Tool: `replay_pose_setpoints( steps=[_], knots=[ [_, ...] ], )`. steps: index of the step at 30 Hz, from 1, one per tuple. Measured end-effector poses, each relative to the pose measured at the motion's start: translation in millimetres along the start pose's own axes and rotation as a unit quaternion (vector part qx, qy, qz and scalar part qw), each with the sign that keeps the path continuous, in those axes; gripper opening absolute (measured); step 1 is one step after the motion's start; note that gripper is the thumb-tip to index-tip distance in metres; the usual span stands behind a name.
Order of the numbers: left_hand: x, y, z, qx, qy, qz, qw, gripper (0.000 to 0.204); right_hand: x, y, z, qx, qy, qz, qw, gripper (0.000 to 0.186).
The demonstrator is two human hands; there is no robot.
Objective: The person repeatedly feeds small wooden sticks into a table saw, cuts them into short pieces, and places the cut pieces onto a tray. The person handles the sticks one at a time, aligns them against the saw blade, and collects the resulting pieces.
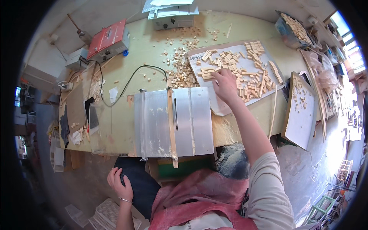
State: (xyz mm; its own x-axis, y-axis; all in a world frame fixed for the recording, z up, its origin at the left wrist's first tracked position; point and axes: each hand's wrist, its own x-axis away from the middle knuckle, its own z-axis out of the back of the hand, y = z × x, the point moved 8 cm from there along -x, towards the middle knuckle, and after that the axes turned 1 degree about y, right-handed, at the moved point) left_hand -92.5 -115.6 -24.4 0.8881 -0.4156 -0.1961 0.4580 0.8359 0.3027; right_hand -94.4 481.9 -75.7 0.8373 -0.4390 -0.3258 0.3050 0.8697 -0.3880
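My right hand (pixel 225 85) reaches over a pale board (pixel 220 105) on the table. Its bent fingers are drawn together at the small wooden blocks (pixel 209 73); whatever is between the fingertips is hidden. More wooden strips (pixel 253 87) lie loose across the board, some in rows. My left hand (pixel 120 182) rests by my knee, its fingers curled round a small black object (pixel 122 178) that is mostly covered. Between my hands is a metal saw table (pixel 157 122), with a wooden strip (pixel 172 126) fixed across it beside a narrow dark slot (pixel 176 114). Pale dust marks the metal.
Small wooden cubes (pixel 180 71) are heaped behind the metal plate. A black cable (pixel 130 82) loops to its left. A red-topped box (pixel 109 40) and a grey box (pixel 174 22) stand at the back. A block-filled bin (pixel 295 28) and tilted white-faced tray (pixel 303 115) are at right.
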Motion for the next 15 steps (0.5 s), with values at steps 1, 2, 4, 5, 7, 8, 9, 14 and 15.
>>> replay_pose_setpoints(
  steps=[1, 2, 4, 5, 7, 8, 9, 14, 15],
  knots=[
    [2, -1, 1, -0.005, -0.006, 0.004, 1.000, 0.034, -6, -5, -8, 0.006, -0.011, 0.006, 1.000, 0.030],
    [3, -3, 0, -0.008, -0.011, 0.009, 1.000, 0.034, -10, -10, -12, 0.022, -0.017, 0.011, 1.000, 0.029],
    [4, -4, -1, -0.011, -0.014, 0.015, 1.000, 0.034, -13, -17, -18, 0.054, -0.030, 0.019, 0.998, 0.026],
    [3, -2, -1, -0.009, -0.014, 0.015, 1.000, 0.035, -13, -18, -16, 0.055, -0.017, 0.041, 0.998, 0.022],
    [1, -1, -3, -0.007, -0.015, 0.013, 1.000, 0.035, -9, -20, -17, 0.070, -0.024, 0.071, 0.995, 0.019],
    [-1, -1, -3, -0.007, -0.016, 0.011, 1.000, 0.035, -6, -22, -15, 0.077, -0.027, 0.086, 0.993, 0.018],
    [-2, 0, -3, -0.007, -0.017, 0.009, 1.000, 0.035, -2, -22, -12, 0.078, -0.026, 0.086, 0.993, 0.017],
    [-1, 0, -2, -0.001, -0.015, 0.008, 1.000, 0.035, 42, -21, 4, 0.052, -0.084, 0.038, 0.994, 0.011],
    [0, 0, -2, 0.001, -0.015, 0.009, 1.000, 0.035, 53, -20, 7, 0.035, -0.105, 0.017, 0.994, 0.012]
  ],
)
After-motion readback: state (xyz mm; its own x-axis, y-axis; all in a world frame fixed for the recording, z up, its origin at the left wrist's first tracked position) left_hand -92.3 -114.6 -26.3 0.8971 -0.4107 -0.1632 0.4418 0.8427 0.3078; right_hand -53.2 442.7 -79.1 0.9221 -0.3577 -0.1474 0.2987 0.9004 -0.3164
